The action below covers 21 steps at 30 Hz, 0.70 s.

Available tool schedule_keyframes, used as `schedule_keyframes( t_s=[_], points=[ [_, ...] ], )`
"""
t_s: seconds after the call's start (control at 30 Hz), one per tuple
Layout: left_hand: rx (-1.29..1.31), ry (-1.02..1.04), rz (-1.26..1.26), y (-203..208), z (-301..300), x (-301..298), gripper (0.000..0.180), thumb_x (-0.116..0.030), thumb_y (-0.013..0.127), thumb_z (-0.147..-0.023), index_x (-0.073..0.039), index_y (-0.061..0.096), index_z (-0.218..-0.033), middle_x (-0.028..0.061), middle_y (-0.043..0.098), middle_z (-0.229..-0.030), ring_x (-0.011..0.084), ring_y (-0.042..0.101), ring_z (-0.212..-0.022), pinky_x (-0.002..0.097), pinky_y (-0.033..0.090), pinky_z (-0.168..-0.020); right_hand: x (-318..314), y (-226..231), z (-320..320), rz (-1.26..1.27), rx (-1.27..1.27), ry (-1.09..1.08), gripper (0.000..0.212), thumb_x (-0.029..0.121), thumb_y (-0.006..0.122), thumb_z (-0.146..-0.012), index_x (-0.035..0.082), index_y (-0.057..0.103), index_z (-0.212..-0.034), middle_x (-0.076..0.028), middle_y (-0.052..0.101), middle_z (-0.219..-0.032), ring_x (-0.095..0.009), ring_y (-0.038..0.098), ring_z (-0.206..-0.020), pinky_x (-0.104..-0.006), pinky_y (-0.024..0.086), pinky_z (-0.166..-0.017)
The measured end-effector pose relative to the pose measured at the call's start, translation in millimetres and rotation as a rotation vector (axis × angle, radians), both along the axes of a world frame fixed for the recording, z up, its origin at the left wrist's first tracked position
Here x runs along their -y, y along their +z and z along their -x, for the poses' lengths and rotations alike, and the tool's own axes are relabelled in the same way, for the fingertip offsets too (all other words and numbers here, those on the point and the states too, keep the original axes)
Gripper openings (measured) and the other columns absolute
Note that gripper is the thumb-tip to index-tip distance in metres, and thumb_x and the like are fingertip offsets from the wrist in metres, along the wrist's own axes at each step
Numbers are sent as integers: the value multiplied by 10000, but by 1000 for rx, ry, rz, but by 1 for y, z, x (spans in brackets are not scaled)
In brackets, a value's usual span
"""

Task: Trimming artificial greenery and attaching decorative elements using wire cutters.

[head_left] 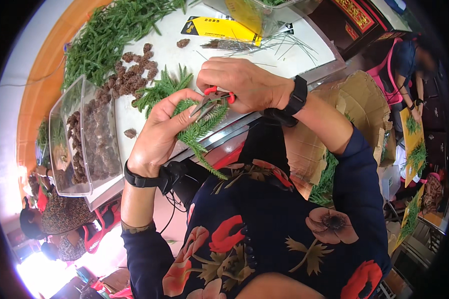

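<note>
Sprig (198, 133) slants down to the right; pliers (211, 101) point down-left.

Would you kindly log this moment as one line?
left hand: holds sprig | right hand: holds pliers at sprig | table: pinecones, branches, wires
</note>
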<state>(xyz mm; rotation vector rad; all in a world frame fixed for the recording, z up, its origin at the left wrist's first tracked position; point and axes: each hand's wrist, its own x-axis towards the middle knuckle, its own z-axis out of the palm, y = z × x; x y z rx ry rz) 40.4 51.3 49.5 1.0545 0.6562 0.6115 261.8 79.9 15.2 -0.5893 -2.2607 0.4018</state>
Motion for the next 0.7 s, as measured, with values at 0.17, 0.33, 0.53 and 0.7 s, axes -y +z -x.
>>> schedule_keyframes(
  t_s=[0.17,0.33,0.53,0.7],
  points=[
    [-41,40,-56,-4,1,1,203,-90,589,-943,1,569,-1124,17,623,-1026,64,565,-933,224,442,-865,10,-5,-2,168,-20,-12,216,73,644,-713,57,503,-876,-97,492,-792,-302,522,-745,-381,423,-641],
    [-77,28,-5,-4,-2,5,189,-77,596,-933,0,578,-1105,6,616,-1002,58,556,-916,212,441,-844,8,-1,-5,-171,61,-180,232,89,652,-700,54,501,-872,-100,489,-782,-292,533,-749,-366,424,-637],
    [-92,22,-39,-1,-8,10,151,-74,590,-935,-6,589,-1070,-1,615,-988,64,557,-869,215,447,-798,7,0,-9,-283,100,-215,237,89,659,-682,54,496,-849,-98,498,-761,-300,549,-729,-373,434,-618],
    [-445,240,-502,4,-20,19,133,-101,608,-930,-4,591,-1019,-2,605,-923,67,540,-790,260,449,-702,28,-2,-8,67,77,-277,228,80,648,-693,28,497,-856,-132,508,-728,-348,558,-715,-396,444,-607]
  ],
)
